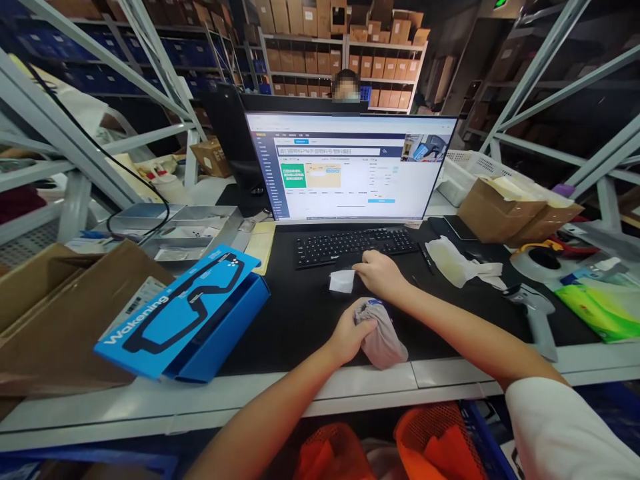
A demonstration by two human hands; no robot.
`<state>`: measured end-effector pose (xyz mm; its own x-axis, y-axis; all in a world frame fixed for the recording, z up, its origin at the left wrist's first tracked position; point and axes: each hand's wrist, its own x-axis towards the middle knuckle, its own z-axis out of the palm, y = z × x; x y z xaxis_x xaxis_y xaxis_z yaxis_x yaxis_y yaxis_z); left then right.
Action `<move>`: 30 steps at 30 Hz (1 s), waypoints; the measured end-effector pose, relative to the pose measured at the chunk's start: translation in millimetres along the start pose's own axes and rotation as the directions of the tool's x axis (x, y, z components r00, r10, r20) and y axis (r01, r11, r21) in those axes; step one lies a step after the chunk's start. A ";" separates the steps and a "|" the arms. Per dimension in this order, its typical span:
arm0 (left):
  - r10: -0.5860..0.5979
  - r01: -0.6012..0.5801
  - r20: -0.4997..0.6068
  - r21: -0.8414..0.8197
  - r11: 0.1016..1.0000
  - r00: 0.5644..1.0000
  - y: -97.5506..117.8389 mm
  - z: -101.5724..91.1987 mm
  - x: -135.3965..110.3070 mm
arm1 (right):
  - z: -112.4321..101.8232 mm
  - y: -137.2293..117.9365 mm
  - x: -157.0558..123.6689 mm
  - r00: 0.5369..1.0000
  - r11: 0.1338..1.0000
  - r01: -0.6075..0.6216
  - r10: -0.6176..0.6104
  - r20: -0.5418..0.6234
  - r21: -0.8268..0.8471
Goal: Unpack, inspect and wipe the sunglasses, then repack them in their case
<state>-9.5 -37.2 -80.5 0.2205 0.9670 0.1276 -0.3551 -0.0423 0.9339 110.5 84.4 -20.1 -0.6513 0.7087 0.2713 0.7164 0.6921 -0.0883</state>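
Observation:
My left hand (350, 333) is closed around the gathered neck of a grey cloth drawstring pouch (384, 343), which hangs over the front part of the black desk mat (295, 320). Just beyond it, my right hand (377, 272) is closed in a pinch close to the keyboard (350, 247). What its fingers hold is too small to make out. Beside those fingertips is a small white piece (342, 281), perhaps paper. To the left, a blue box (190, 310) printed "Wakening" rests with its lid partly raised.
An open cardboard box (75, 320) stands at the left, before metal trays (200, 230). A monitor (350, 173) stands behind the keyboard. On the right lie crumpled packaging (457, 260), a barcode scanner (533, 310), a tape roll (537, 260) and a green packet (603, 307). Another person sits behind the monitor.

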 end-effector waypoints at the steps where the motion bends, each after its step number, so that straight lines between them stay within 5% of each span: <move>1: 0.002 -0.003 0.003 0.009 1.000 1.000 0.4 0.0 -0.2 | -0.2 -1.9 2.4 0.999 0.999 -0.033 0.032 0.025 0.040; 5: 0.013 -0.013 0.004 0.030 0.999 1.000 1.3 0.2 -1.1 | -3.7 -1.9 12.8 0.954 0.955 -0.199 0.137 0.266 0.222; 13: -0.005 0.005 0.001 0.045 0.999 1.000 1.3 -1.2 -0.9 | -26.9 14.5 12.7 0.844 0.964 -0.156 0.018 0.536 0.214; 17: -0.011 0.012 -0.022 0.055 0.998 1.000 0.3 -2.9 0.3 | -45.2 20.4 -4.2 0.880 0.979 -0.149 0.068 0.470 0.138; 21: -0.018 0.019 -0.017 0.063 0.998 1.000 -1.8 -3.6 0.3 | -57.2 17.0 -20.1 0.972 0.980 -0.142 0.111 0.208 0.141; 25: -0.025 0.027 -0.026 0.089 0.996 0.999 -2.7 -4.1 1.2 | -50.2 2.9 -23.7 0.999 0.953 0.050 -0.045 -0.023 0.300; 30: -0.025 0.031 -0.050 0.114 0.993 0.998 -4.7 -6.6 3.7 | -35.6 -1.3 -19.6 0.976 0.972 0.059 -0.105 0.193 0.228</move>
<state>-13.0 -31.7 -86.6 0.1833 0.9792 0.0870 -0.2426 -0.0407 0.9693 131.2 64.8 8.9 -0.7588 0.6452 0.0889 0.6006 0.7460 -0.2877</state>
